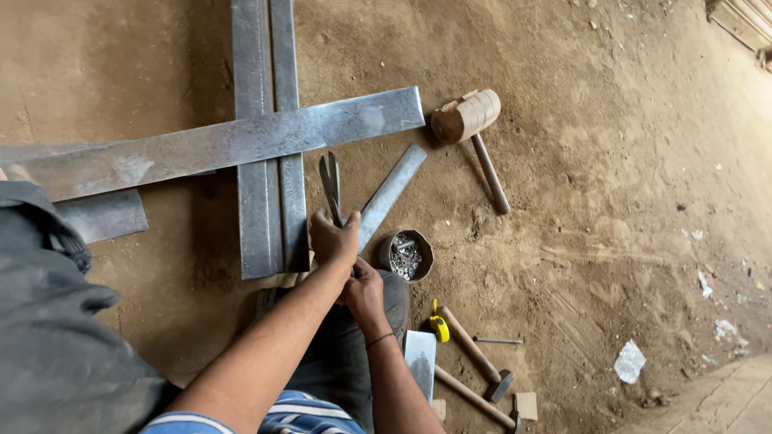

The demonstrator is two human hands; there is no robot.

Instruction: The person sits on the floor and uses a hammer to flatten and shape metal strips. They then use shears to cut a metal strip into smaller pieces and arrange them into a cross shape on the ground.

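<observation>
Sandy ground lay beneath; grey metal tin snips [330, 186] were gripped by the left hand [334, 241], the right hand [363, 291] closed below them; the narrow grey metal strip [392, 194] beside them remained uncut.

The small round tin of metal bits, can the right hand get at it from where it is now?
Probably yes: the tin sits just beside the right hand, with nothing between them, though that hand seems busy with the snips.

Bare sandy dirt floor [611, 201], scattered paper scraps [630, 361], paved edge [736, 398] at lower right
</observation>
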